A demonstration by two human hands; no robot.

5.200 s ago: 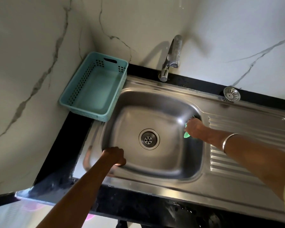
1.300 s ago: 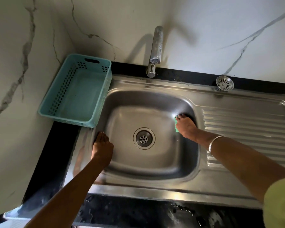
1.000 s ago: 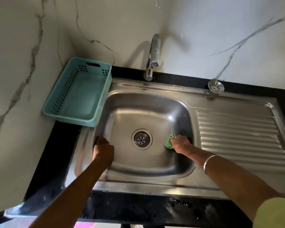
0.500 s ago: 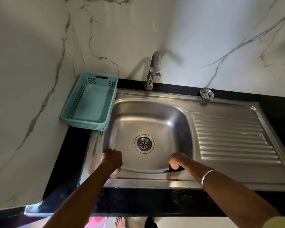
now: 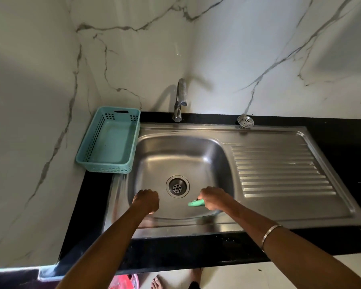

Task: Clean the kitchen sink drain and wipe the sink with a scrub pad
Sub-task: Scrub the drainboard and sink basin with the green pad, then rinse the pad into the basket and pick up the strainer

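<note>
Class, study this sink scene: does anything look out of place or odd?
Yes: the strainer sits on the sink's back rim, not in the drain, which lies open. The basket overhangs the sink's edge.

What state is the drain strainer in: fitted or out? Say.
Out: the strainer sits behind the drainboard, leaving the drain uncovered.

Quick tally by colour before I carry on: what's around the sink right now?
Green: 1, the scrub pad gripped by the right hand
Teal: 1, the basket
Steel: 3, the sink, tap and loose strainer
Total: 5
</note>
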